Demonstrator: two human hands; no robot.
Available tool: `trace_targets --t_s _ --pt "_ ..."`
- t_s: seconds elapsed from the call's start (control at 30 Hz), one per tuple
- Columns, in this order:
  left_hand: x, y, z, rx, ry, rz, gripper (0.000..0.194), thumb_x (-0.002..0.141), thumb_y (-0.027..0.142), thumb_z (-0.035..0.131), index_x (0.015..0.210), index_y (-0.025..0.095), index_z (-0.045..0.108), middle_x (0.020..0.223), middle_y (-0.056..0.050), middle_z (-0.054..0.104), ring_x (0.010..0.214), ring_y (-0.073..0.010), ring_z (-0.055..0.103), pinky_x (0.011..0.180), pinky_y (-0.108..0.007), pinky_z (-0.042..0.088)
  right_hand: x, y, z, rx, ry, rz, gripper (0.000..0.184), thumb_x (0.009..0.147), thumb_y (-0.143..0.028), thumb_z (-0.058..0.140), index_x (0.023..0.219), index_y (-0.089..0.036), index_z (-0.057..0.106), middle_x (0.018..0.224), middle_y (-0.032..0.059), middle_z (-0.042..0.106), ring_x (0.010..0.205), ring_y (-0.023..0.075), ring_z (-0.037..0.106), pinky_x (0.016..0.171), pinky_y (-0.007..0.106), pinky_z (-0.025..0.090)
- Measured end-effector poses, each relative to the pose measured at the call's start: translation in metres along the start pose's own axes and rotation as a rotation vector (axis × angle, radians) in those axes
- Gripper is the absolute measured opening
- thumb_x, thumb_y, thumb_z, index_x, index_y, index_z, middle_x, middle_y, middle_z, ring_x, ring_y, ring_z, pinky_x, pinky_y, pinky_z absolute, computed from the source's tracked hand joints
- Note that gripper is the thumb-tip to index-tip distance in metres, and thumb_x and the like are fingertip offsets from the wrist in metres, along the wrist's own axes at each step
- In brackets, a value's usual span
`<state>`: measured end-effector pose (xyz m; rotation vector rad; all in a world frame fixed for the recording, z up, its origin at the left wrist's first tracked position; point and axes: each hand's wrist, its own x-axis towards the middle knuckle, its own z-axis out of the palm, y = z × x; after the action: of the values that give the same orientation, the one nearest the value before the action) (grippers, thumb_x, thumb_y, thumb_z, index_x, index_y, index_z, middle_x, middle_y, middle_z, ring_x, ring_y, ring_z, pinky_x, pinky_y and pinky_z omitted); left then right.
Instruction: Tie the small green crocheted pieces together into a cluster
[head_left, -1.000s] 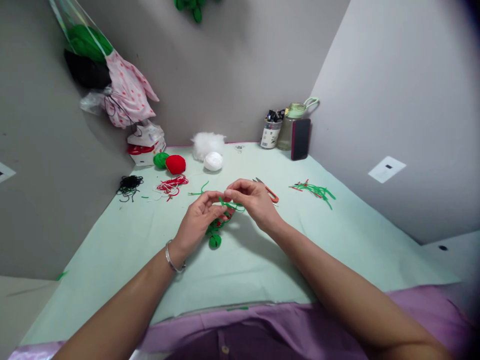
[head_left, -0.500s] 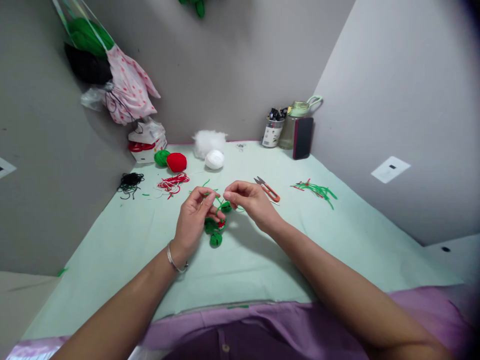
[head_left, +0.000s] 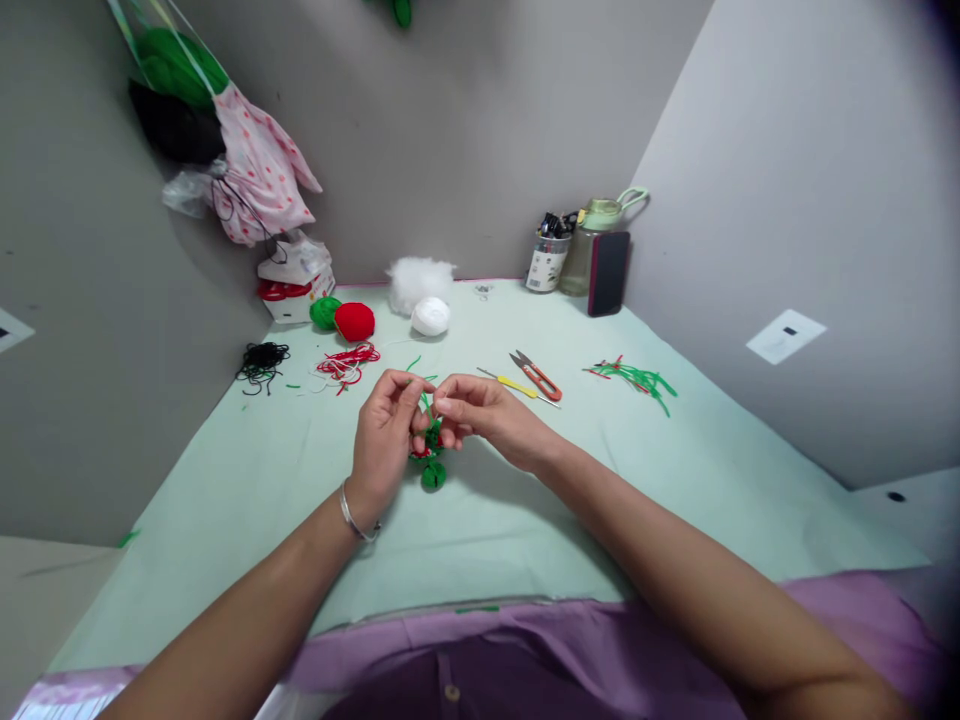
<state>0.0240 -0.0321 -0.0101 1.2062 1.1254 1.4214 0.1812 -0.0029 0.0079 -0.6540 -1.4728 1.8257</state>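
My left hand [head_left: 388,425], with a silver bracelet at the wrist, has its fingers closed on a strand of green yarn [head_left: 426,402]. My right hand [head_left: 487,410] pinches the same green yarn close beside it, the fingertips of both hands nearly touching. Below the fingers hangs or rests a small green and red crocheted piece, partly hidden by the hands. At its lower end shows a round green ball [head_left: 433,475] with a dark slit. A yellow-handled crochet hook [head_left: 517,386] and orange thread snips [head_left: 538,376] lie just beyond my right hand.
Red [head_left: 355,322], green [head_left: 325,313] and white [head_left: 430,317] yarn balls sit at the back, near white stuffing [head_left: 420,284]. Yarn scraps lie left, and green strands [head_left: 637,378] right. A pen cup [head_left: 547,262], bottle [head_left: 577,265] and phone [head_left: 608,274] stand at the back right.
My right hand has moved left, up against the left hand. The small green ball that hung between them has shifted left beneath the fingers. More of the crochet hook shows.
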Motion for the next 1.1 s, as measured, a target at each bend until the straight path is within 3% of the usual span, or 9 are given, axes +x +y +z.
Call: trace_targets --t_s 0.1,0.23,0.43,0.6,0.73,0.83,0.9,1.0,1.1 --pt "0.002 0.000 -0.001 0.013 0.003 0.069 0.020 0.094 0.042 0.061 0.089 0.022 0.059 0.060 0.007 0.053 0.050 -0.0085 0.053 0.052 -0.020 0.046 -0.001 -0.001 0.001 0.023 -0.011 0.010 0.031 0.085 -0.045 0.073 0.084 -0.018 0.058 0.080 0.0011 0.072 0.060 0.0084 0.062 0.056 0.020 0.047" --pt "0.010 0.000 -0.006 -0.052 0.105 0.133 0.015 0.092 0.033 0.064 0.085 0.019 0.064 0.091 0.000 0.065 0.077 -0.0089 0.060 0.077 -0.019 0.051 -0.001 -0.001 -0.003 0.003 0.041 -0.002 0.032 0.088 -0.047 0.069 0.083 -0.019 0.055 0.069 -0.0001 0.070 0.052 0.0069 0.054 0.051 0.018 0.039" --pt "0.017 0.004 -0.014 -0.385 0.048 -0.040 0.012 0.088 0.026 0.070 0.083 0.017 0.064 0.095 -0.002 0.066 0.082 -0.0102 0.066 0.073 -0.019 0.055 0.001 -0.003 -0.007 -0.021 0.114 -0.001 0.026 0.089 -0.042 0.066 0.097 -0.017 0.062 0.068 -0.0013 0.066 0.056 0.0082 0.053 0.056 0.022 0.040" --pt "0.020 0.011 -0.019 -0.485 0.009 -0.128 0.012 0.086 0.017 0.070 0.078 0.015 0.062 0.092 -0.002 0.064 0.079 -0.0087 0.067 0.071 -0.016 0.055 0.002 -0.004 -0.007 -0.090 0.156 -0.048 0.027 0.086 -0.041 0.070 0.090 -0.017 0.061 0.057 -0.0046 0.059 0.052 0.0075 0.047 0.052 0.022 0.032" --pt "0.019 0.014 -0.022 -0.272 -0.135 -0.068 0.014 0.091 0.026 0.066 0.080 0.017 0.062 0.077 0.001 0.058 0.063 -0.0062 0.055 0.060 -0.016 0.048 0.000 -0.005 -0.008 -0.176 0.203 -0.072 0.031 0.080 -0.045 0.074 0.082 -0.017 0.063 0.059 -0.0025 0.062 0.052 0.0081 0.047 0.052 0.023 0.033" --pt "0.016 0.013 -0.021 -0.020 -0.200 0.031 0.011 0.087 0.027 0.071 0.096 0.022 0.067 0.078 0.003 0.059 0.064 -0.0080 0.053 0.061 -0.019 0.046 -0.001 -0.007 -0.009 -0.227 0.260 -0.088 0.032 0.078 -0.047 0.076 0.080 -0.016 0.066 0.054 -0.0032 0.059 0.051 0.0083 0.045 0.050 0.023 0.032" --pt "0.014 0.013 -0.019 0.096 -0.296 -0.001 0.018 0.086 0.030 0.071 0.103 0.024 0.070 0.082 0.001 0.064 0.068 -0.0110 0.056 0.063 -0.022 0.046 -0.001 -0.008 -0.009 -0.251 0.273 -0.097 0.032 0.076 -0.047 0.077 0.078 -0.016 0.068 0.051 -0.0048 0.054 0.049 0.0081 0.043 0.050 0.024 0.032" --pt "0.012 0.013 -0.018 0.158 -0.446 -0.078 0.015 0.087 0.034 0.068 0.091 0.021 0.075 0.082 -0.003 0.067 0.072 -0.0149 0.059 0.064 -0.026 0.046 -0.001 -0.008 -0.008 -0.289 0.255 -0.101 0.031 0.076 -0.046 0.077 0.076 -0.016 0.068 0.055 -0.0045 0.053 0.050 0.0080 0.043 0.050 0.024 0.033" --pt "0.013 0.010 -0.020 0.139 -0.484 -0.099 0.014 0.085 0.034 0.070 0.083 0.021 0.074 0.081 -0.003 0.066 0.069 -0.0146 0.057 0.064 -0.027 0.045 -0.002 -0.009 -0.009 -0.324 0.234 -0.083 0.026 0.085 -0.042 0.067 0.084 -0.017 0.067 0.058 -0.0031 0.056 0.054 0.0095 0.045 0.053 0.024 0.035"
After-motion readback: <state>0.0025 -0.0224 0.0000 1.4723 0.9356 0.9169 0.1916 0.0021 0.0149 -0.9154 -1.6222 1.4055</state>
